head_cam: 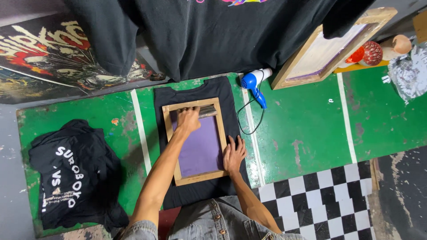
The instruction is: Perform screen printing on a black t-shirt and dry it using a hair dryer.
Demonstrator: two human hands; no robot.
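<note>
Screen frame, wood w/ purple mesh, lies flat on a black tee spread on the green desk, just left of frame centre. Largest first: desk is painted green w/ white tape lines, tee covers its middle strip. Tee is soft, thin cloth, prob. shifts or wrinkles easily if the frame slides. The frame looks rigid and light-ish; its mesh is taut and likely fragile, so best grip is on the wooden rails, not the purple area.

Left hand is at the top of the mesh, fingers curled down over a squeegee w/ a grey blade that spans the frame's upper inside edge; grip looks closed around it. Right hand lies flat, fingers spread open, pressing on the right rail and the tee beside it, holding nothing.

Squeegee seems stiff, narrow; handled from the top middle.

Around: folded black shirts w/ white print at lower left, second wooden screen leaning at upper right, blue-white hair dryer w/ black cord just right of the tee's collar.
</note>
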